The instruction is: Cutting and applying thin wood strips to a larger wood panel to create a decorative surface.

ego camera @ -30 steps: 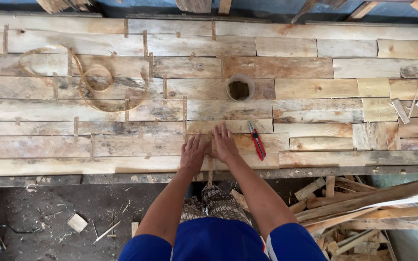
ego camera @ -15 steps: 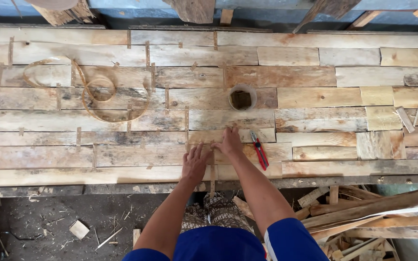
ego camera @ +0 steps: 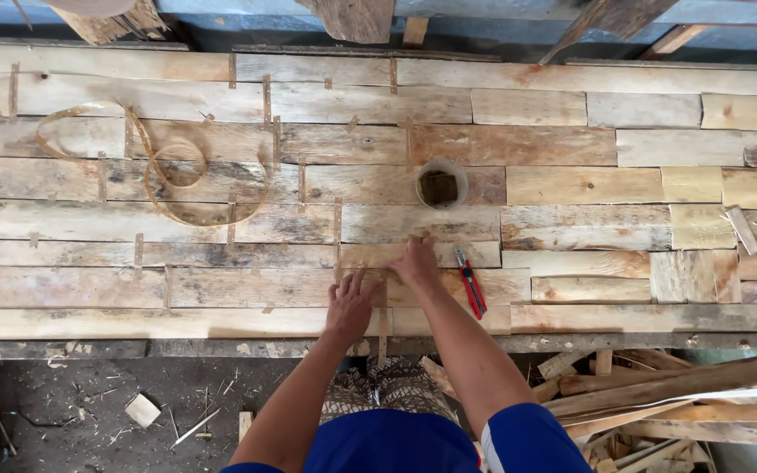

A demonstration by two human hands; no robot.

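a table (ego camera: 571, 188) built of short wooden planks runs across the view. the left hand (ego camera: 350, 300) lies flat on the near planks, and the right hand (ego camera: 416, 260) rests just right of it and a little farther in. a utility knife (ego camera: 470, 281) lies just right of the right hand. a small round cup (ego camera: 441, 183) stands beyond the hands. loops of strapping band (ego camera: 164, 171) lie far left. scrap wood (ego camera: 659, 394) piles below the near right edge.

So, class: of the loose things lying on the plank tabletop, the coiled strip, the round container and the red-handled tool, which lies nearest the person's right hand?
The red-handled tool, just right of the right hand. The round container sits farther up; the coiled strip lies far left.
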